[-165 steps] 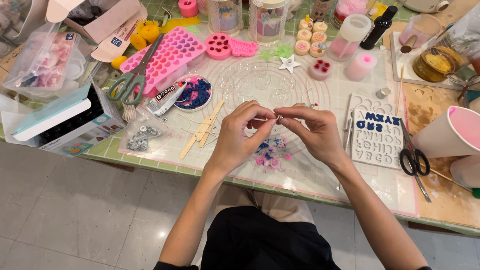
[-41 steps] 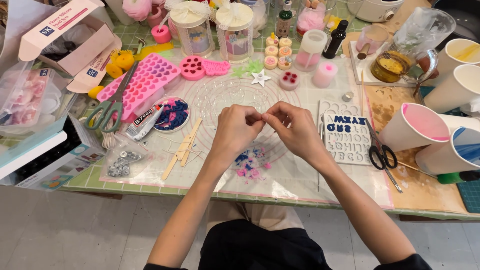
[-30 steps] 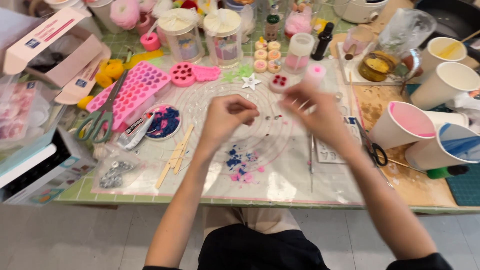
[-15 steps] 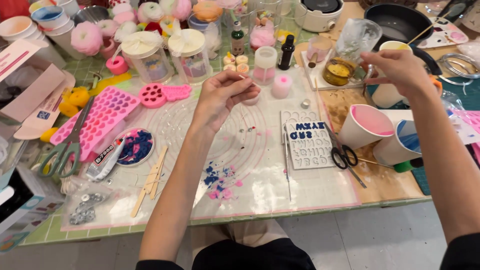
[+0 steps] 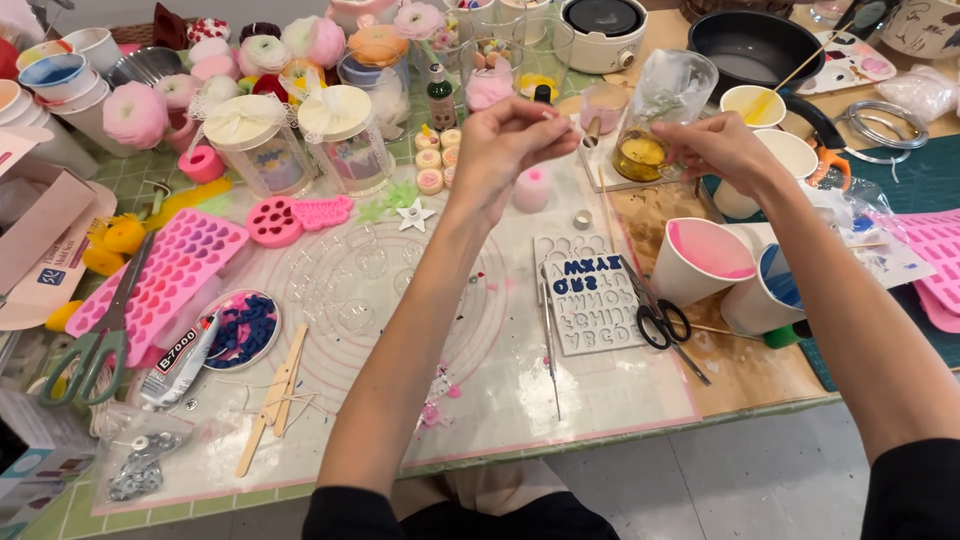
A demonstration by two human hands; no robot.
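Observation:
My left hand (image 5: 505, 140) is raised over the silicone mat (image 5: 400, 300), its thumb and fingertips pinched on a small thin white piece (image 5: 566, 118). My right hand (image 5: 722, 148) reaches to the back right, and its fingers close against the right side of a glass jug (image 5: 655, 110) holding yellow liquid. A small pink candle (image 5: 533, 187) stands just below my left hand. The two hands are well apart.
Pink (image 5: 700, 262) and blue (image 5: 782, 290) paper cups stand right of a white letter mould (image 5: 590, 300) and black scissors (image 5: 657, 322). A pink heart mould (image 5: 160, 280), green scissors (image 5: 95, 345) and a glue tube (image 5: 185, 360) lie left. Lidded jars (image 5: 340, 135) and a black pan (image 5: 750, 45) stand behind.
Both hands were pinched together over the mat's middle. They have separated: the right went to the glass jug at the back right, the left rose toward the back with the small piece.

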